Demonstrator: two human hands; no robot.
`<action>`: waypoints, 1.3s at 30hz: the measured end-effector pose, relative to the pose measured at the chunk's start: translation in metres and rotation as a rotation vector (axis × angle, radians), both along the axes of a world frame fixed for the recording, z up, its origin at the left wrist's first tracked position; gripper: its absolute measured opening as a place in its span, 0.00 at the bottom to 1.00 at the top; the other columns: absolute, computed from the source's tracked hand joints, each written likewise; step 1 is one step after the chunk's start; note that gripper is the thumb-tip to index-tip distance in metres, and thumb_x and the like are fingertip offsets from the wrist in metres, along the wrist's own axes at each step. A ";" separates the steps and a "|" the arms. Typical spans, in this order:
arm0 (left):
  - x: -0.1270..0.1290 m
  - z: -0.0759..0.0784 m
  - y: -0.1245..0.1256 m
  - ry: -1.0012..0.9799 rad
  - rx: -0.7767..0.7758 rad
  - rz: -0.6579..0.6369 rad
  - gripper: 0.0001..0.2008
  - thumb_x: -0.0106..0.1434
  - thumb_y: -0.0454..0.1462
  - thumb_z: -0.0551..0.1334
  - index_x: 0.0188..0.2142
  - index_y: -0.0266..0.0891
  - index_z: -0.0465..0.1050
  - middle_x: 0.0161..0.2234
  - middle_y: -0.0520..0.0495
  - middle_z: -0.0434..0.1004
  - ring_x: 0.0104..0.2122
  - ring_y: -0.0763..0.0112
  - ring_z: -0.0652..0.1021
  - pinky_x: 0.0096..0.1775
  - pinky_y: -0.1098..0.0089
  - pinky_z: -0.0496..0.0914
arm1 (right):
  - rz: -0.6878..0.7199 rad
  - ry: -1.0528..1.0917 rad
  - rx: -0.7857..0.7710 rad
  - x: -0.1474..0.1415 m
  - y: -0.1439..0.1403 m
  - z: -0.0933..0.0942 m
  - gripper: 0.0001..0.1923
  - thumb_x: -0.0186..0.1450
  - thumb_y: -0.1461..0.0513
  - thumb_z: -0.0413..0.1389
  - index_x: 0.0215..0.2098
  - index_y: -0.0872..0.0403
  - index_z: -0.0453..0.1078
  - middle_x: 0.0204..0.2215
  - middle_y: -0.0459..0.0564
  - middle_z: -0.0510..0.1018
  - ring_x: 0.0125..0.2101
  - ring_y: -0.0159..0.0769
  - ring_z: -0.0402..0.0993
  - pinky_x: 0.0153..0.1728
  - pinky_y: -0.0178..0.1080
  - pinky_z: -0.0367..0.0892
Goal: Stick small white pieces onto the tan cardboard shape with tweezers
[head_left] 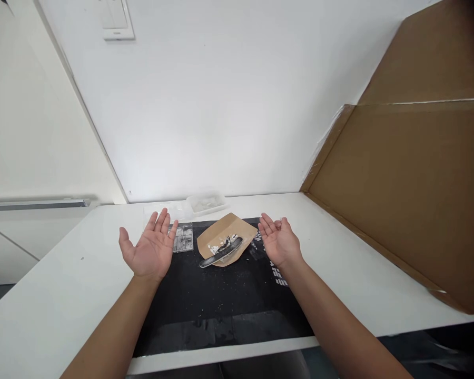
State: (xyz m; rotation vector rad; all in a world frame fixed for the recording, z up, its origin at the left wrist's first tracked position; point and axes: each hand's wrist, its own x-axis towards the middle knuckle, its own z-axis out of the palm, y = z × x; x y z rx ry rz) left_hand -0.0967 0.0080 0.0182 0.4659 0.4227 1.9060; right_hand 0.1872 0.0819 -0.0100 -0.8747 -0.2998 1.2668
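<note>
Both your hands were spread wide, palms up, holding nothing: left hand (152,251), right hand (279,243). Between them the gray model (221,251) lay on brown paper (226,226), keeping the mat (217,295) clean.

Hobby desk: work mat (205,300), model ship (221,251)

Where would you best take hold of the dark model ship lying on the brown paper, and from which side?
Probably the ship by its long dark hull, pinched across the middle from above. It lies flat and slanted on the brown paper, with small pale parts on top near its centre, so the plainer hull sides look safer. The right hand and left hand are both open, palms up, empty.
</note>
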 end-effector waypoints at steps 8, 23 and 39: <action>0.011 -0.002 -0.003 0.255 0.066 -0.068 0.34 0.70 0.57 0.47 0.63 0.38 0.67 0.68 0.40 0.62 0.71 0.56 0.55 0.68 0.51 0.58 | 0.025 0.007 0.015 0.002 0.001 -0.002 0.20 0.78 0.53 0.41 0.28 0.49 0.57 0.53 0.55 0.79 0.57 0.34 0.75 0.54 0.40 0.75; 0.018 -0.011 -0.007 1.955 0.473 0.106 0.12 0.68 0.43 0.62 0.47 0.41 0.74 0.45 0.41 0.75 0.47 0.56 0.72 0.52 0.54 0.65 | 0.146 -0.281 0.297 -0.007 -0.016 0.009 0.20 0.69 0.43 0.55 0.32 0.49 0.64 0.29 0.44 0.78 0.32 0.32 0.79 0.32 0.32 0.72; 0.017 -0.018 -0.005 2.186 0.475 -0.019 0.13 0.67 0.36 0.63 0.51 0.46 0.74 0.50 0.45 0.74 0.52 0.55 0.67 0.54 0.54 0.67 | 0.171 -1.000 0.419 -0.008 -0.021 0.011 0.18 0.66 0.47 0.60 0.38 0.52 0.82 0.29 0.49 0.80 0.32 0.40 0.75 0.35 0.39 0.70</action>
